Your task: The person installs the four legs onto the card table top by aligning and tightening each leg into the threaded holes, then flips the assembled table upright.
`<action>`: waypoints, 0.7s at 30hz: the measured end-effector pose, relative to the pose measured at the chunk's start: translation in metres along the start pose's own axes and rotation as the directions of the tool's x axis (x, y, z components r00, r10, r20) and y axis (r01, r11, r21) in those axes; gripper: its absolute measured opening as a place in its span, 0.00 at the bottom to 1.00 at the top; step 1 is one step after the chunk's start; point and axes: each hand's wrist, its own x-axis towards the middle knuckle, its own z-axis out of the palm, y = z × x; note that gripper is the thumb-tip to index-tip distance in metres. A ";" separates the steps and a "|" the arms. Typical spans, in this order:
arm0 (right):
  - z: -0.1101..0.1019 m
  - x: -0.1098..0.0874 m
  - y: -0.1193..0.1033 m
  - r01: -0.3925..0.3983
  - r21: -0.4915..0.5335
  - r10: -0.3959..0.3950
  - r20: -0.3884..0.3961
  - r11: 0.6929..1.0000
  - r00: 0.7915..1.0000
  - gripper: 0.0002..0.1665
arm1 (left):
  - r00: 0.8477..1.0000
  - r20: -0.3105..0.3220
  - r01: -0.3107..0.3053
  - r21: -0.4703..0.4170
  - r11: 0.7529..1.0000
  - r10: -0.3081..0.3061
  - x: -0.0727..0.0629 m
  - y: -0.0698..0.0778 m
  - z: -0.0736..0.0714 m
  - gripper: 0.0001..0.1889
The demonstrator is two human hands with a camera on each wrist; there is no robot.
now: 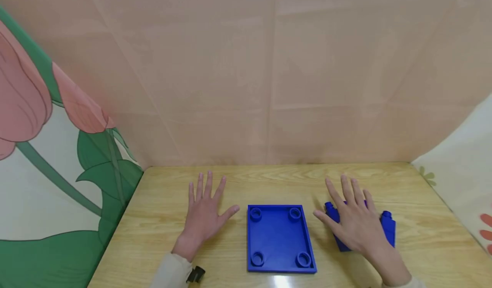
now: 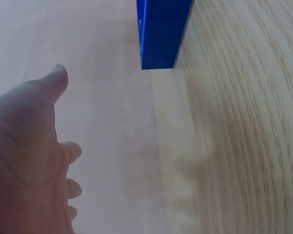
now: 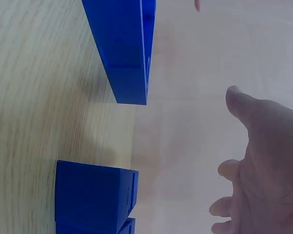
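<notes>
A square blue tray-like piece (image 1: 278, 237) with a raised rim and a round socket in each corner lies on the wooden table. To its left, my left hand (image 1: 203, 215) hovers palm down with the fingers spread, holding nothing. On the other side, my right hand (image 1: 357, 222) is likewise spread over blue parts (image 1: 389, 231) with round pegs on top, hiding much of them. In the right wrist view, a gap shows between that hand (image 3: 273, 151) and the blue parts (image 3: 88, 197). The tray's side (image 2: 161, 44) appears at the top of the left wrist view.
The wooden table (image 1: 226, 185) ends at a plain pinkish cloth (image 1: 269, 87) behind. A flower-printed cloth (image 1: 92, 151) borders the left side, and a white printed one (image 1: 461, 164) the right. A small black object (image 1: 196, 274) sits at my left wrist.
</notes>
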 end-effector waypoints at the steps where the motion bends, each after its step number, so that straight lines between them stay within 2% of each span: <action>1: 0.000 -0.001 0.000 0.001 0.001 -0.001 -0.003 1.000 1.000 0.60 | 1.000 -0.002 -0.002 0.009 1.000 0.002 -0.001 0.001 0.000 0.49; 5: -0.001 -0.006 -0.004 -0.004 0.003 0.004 -0.044 1.000 0.999 0.60 | 1.000 -0.001 -0.004 0.015 1.000 0.004 -0.002 0.004 -0.002 0.49; 10: -0.001 -0.015 -0.009 -0.016 0.002 0.016 -0.115 1.000 0.993 0.57 | 1.000 0.004 0.001 -0.029 1.000 0.000 -0.005 0.012 -0.004 0.51; 15: 0.000 -0.025 -0.015 -0.033 0.039 0.038 -0.130 0.999 0.991 0.58 | 0.999 -0.034 -0.017 -0.117 0.993 0.013 -0.015 0.018 -0.003 0.52; 21: 0.003 -0.037 -0.019 -0.023 0.127 0.048 -0.202 0.992 0.978 0.56 | 0.999 -0.028 0.009 -0.265 0.964 -0.017 -0.033 0.021 0.004 0.55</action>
